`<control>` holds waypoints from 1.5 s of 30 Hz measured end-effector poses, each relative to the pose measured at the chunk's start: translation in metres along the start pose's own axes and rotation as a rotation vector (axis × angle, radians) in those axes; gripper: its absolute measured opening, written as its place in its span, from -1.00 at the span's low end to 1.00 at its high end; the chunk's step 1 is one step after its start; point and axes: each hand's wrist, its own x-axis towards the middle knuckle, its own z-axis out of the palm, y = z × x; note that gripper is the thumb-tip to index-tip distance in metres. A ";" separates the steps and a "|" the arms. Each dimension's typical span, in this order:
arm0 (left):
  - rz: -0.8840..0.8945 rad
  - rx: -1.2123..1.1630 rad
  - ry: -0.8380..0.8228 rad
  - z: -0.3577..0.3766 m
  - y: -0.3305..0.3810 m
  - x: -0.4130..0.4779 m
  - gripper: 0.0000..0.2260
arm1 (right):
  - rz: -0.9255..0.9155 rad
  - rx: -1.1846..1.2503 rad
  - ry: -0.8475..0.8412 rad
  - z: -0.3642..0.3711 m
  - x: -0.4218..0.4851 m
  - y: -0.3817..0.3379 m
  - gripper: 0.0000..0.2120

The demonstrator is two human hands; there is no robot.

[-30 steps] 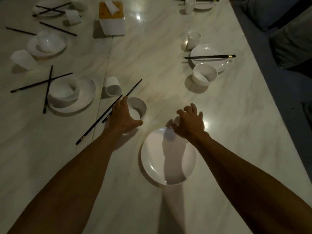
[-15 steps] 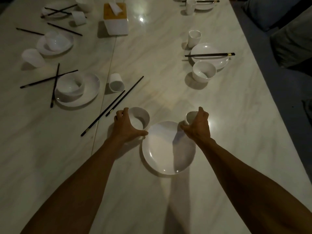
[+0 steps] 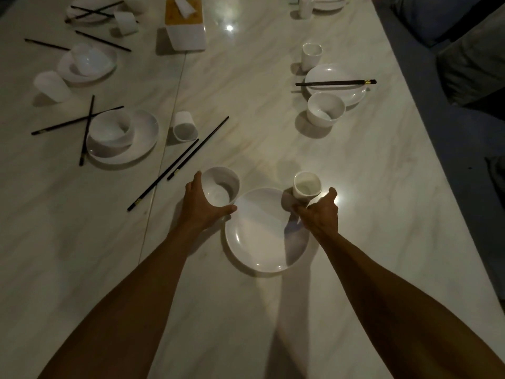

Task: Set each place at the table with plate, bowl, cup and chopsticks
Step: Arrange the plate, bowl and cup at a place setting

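now the left hand [image 3: 203, 207] grips the bowl [image 3: 220, 187] and the right hand [image 3: 321, 214] grips the cup [image 3: 306, 186]. both have been drawn in since a second ago to flank the far rim of the plate [image 3: 262, 236], which sits between the hands. only the chopsticks [image 3: 177, 165], lying beyond the left hand, seem left to place here.
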 end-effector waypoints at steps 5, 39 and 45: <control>-0.016 -0.020 0.010 0.000 -0.001 0.001 0.15 | 0.063 0.083 -0.003 -0.001 -0.004 0.005 -0.07; 0.038 0.415 0.236 -0.037 -0.041 0.126 -0.70 | -0.597 -0.345 -0.028 0.081 0.023 -0.106 -0.56; 0.247 0.707 0.169 -0.046 -0.043 0.131 -0.85 | -0.548 -0.362 -0.090 0.101 0.030 -0.107 -0.58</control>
